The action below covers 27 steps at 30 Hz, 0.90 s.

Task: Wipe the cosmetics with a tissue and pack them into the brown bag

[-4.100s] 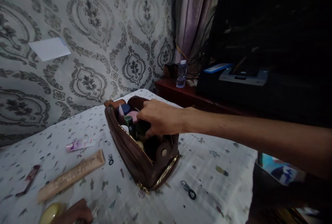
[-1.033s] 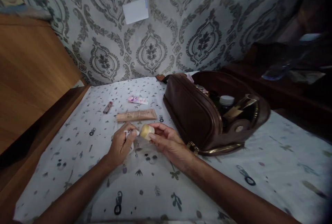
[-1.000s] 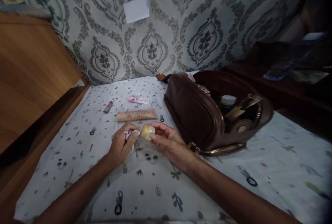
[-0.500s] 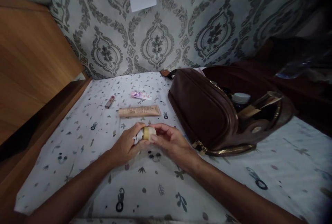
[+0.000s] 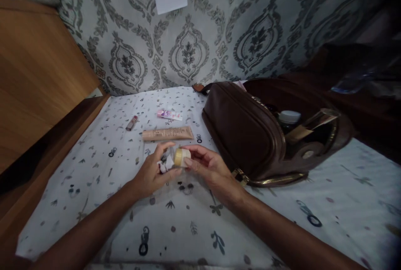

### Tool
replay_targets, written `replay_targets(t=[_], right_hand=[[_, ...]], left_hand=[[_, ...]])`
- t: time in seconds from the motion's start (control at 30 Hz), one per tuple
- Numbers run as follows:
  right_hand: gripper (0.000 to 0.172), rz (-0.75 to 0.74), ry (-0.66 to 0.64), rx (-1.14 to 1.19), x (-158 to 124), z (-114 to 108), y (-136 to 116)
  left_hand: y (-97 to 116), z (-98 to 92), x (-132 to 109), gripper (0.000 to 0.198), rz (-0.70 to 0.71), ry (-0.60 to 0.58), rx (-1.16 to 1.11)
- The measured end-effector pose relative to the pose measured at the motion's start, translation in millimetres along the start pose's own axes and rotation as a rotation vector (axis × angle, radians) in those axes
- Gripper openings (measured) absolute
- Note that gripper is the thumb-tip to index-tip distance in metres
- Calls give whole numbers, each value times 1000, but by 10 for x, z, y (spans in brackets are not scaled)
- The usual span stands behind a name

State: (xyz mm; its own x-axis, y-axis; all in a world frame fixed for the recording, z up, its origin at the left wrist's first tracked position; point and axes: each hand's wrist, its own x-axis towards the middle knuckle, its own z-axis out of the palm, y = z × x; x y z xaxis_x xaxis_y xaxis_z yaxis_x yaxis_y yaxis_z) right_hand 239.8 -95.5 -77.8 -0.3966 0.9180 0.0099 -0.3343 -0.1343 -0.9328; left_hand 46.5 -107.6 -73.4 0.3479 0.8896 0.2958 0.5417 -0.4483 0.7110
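Observation:
My right hand (image 5: pixel 216 175) pinches a small cream-and-yellow jar (image 5: pixel 183 157) between thumb and fingers, its yellow end facing left. My left hand (image 5: pixel 148 175) holds a crumpled white piece (image 5: pixel 166 164), possibly tissue or wrapping, right against the jar's yellow end. The left thumb lies below the jar, and its forefinger is raised above. Just beyond the hands lies a beige squeeze tube (image 5: pixel 168 133). Behind it rests a small pink-and-white tube (image 5: pixel 169 115). A small lipstick-like tube (image 5: pixel 132 123) with a reddish end lies to the left.
A brown leather bag (image 5: pixel 244 132) stands unzipped on the right, with a white-capped bottle (image 5: pixel 290 117) and other items inside. The printed white cloth (image 5: pixel 103 203) covers the surface. Patterned wallpaper (image 5: pixel 188 53) rises behind, and a wooden cabinet (image 5: pixel 44 61) borders the left.
My left forefinger has lifted away from the jar. The jar has shifted slightly right, showing more of the white piece. The tubes and bag stay put.

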Motion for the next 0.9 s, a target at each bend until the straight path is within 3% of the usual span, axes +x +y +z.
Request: replay_targets(t=[0.13,0.47,0.63,0.73,0.83,0.9], right_hand=[[34,6,-12,-30,-1,-8,-7],[42,34,-56,-73,-8,4,-12],[39,-2,-48,-118,-3,-5,-9],[32,-7,-27,-115,-4,-14,-21],[32,4,-10,-124,-5,-12,-29],[36,8,-17,-122,-4,-8,-23]], left_hand=[[24,5,11,40,84,-9,43],[-8,-15,16,28,-69,-83,-141],[-2,-1,23,21,-24,-49,-84],[-27,21,14,36,18,8,-21],[-47,24,2,50,-27,29,-29],[-34,12,2,42,-58,16,-60]])
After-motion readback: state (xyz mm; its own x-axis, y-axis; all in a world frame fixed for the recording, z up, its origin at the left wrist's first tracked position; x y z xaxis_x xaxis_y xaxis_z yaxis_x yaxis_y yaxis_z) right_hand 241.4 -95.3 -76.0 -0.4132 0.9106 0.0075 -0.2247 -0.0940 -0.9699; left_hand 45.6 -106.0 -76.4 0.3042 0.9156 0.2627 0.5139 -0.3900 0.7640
